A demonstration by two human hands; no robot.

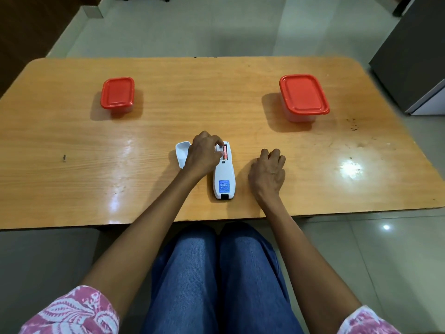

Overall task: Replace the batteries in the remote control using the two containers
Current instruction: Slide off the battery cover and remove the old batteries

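While curled, left fingers (217,143) on remote (222,180).

The remote (222,175) lies on the table (72,165) near its front edge. A battery (225,152) sits in the remote's far end. The cover (181,153) lies just left of that end, with the left hand (203,153) between them, fingers on the remote. The right hand (268,172) rests just right of the remote. Well behind the remote stand the left container (117,95) and the right container (304,95), one to each side.
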